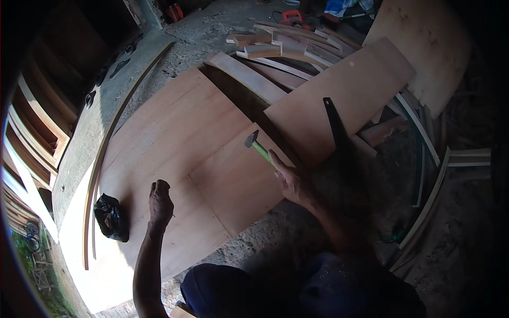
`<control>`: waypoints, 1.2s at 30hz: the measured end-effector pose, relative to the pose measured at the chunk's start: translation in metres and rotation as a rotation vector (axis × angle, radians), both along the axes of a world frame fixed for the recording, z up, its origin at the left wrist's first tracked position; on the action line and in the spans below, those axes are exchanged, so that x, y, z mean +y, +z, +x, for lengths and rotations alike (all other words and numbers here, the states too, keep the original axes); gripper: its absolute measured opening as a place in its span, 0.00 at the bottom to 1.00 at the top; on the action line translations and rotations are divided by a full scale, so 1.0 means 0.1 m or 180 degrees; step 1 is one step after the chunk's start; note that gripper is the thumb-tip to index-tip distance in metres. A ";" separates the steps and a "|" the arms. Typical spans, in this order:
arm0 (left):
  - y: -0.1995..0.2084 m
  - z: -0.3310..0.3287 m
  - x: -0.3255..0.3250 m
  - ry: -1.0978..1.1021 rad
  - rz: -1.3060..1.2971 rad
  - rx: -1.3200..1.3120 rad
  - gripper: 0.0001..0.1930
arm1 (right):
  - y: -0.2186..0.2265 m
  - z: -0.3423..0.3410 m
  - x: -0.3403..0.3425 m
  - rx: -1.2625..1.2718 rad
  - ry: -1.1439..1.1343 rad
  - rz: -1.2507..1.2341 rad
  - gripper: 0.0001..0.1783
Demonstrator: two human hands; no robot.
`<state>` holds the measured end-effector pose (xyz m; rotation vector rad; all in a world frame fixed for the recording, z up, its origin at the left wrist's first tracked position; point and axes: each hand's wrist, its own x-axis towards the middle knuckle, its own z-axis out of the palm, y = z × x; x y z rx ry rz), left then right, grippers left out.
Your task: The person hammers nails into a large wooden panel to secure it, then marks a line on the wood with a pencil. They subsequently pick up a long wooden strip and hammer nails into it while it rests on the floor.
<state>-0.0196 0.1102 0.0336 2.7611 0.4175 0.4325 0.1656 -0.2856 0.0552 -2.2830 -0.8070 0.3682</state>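
My right hand [295, 183] grips a hammer [259, 148] by its light green handle, its dark head raised over a plywood sheet [228, 180]. To the left, my left hand [160, 202] is closed in a fist above the same sheet. Something thin, perhaps a nail, pokes out beside that fist; the rest of what it may hold is hidden. A black plastic bag [110, 218] with its mouth open sits on the plywood, left of my left hand. Seams and small dark marks run across the sheet near the hammer.
A handsaw [335, 124] lies on another plywood panel [366, 71] at the right. Behind are stacked curved wood pieces [297, 47] and a red power tool [292, 19]. One long wooden strip [114, 124] follows the sheet's left edge. Wooden frames [40, 122] lean at far left.
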 end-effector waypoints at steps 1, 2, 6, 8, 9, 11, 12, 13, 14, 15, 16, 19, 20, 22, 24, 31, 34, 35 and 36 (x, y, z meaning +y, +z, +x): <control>0.06 0.12 -0.06 0.0064 -0.0337 0.0048 0.10 | 0.01 0.00 -0.14 -0.0366 -0.0063 0.0252 0.37; 0.13 0.27 -0.13 0.0122 -0.0671 0.0069 0.09 | 0.05 0.02 -0.27 -0.0755 -0.0132 0.0510 0.36; 0.22 0.92 -0.36 -0.0116 -0.0795 0.0149 0.10 | 0.15 0.01 -0.43 -0.0926 -0.0195 0.0525 0.32; 0.22 1.33 -0.56 -0.0349 -0.0968 0.0232 0.11 | 0.00 0.02 -0.45 -0.1115 -0.0116 0.0664 0.33; 0.23 1.52 -0.68 -0.0427 -0.0876 0.0273 0.10 | -0.08 0.02 -0.46 -0.1204 -0.0079 0.0728 0.33; 0.16 1.77 -0.84 -0.0399 -0.0845 0.0294 0.09 | -0.18 -0.03 -0.39 -0.1078 -0.0112 0.0507 0.35; 0.11 1.91 -0.93 -0.0343 -0.0953 0.0218 0.08 | -0.18 -0.04 -0.38 -0.1055 -0.0144 0.0371 0.36; 0.07 2.03 -1.08 -0.0317 -0.1040 0.0166 0.07 | -0.25 -0.05 -0.41 -0.0932 -0.0203 0.0328 0.37; 0.04 2.13 -1.21 -0.0294 -0.1128 0.0115 0.07 | -0.34 -0.07 -0.43 -0.0809 -0.0267 0.0284 0.38; -0.09 2.21 -1.21 -0.0365 -0.1063 -0.0089 0.06 | -0.38 -0.08 -0.38 -0.0680 -0.0286 0.0296 0.39; -0.21 2.28 -1.25 -0.0312 -0.0980 -0.0435 0.05 | -0.39 -0.07 -0.37 -0.0645 -0.0261 0.0302 0.39; -0.52 2.51 -1.35 0.0211 -0.1691 -0.0795 0.04 | -0.38 -0.04 -0.34 -0.0562 -0.0244 0.0381 0.40; -0.56 2.59 -1.44 0.0464 -0.1701 -0.0890 0.04 | -0.36 -0.04 -0.34 -0.0542 -0.0266 0.0444 0.40; -0.66 2.66 -1.61 0.0727 -0.1723 -0.1091 0.04 | -0.38 -0.02 -0.37 -0.0596 -0.0267 0.0604 0.40; -0.73 2.67 -1.71 0.0732 -0.1715 -0.1325 0.06 | -0.41 0.00 -0.36 -0.0756 -0.0231 0.0836 0.39; -0.68 2.71 -1.82 0.0770 -0.1039 -0.1072 0.07 | -0.26 0.19 -0.23 -0.0848 -0.0258 0.0937 0.34; -0.67 2.66 -1.81 0.0763 -0.0905 -0.1101 0.07 | -0.18 0.35 -0.05 -0.0965 -0.0285 0.0838 0.33; -0.67 2.67 -1.81 0.0759 -0.0938 -0.1096 0.07 | -0.21 0.43 -0.01 -0.1013 -0.0240 0.0735 0.33; -0.67 2.68 -1.79 0.0755 -0.0970 -0.1101 0.07 | -0.21 0.49 0.04 -0.1071 -0.0192 0.0633 0.32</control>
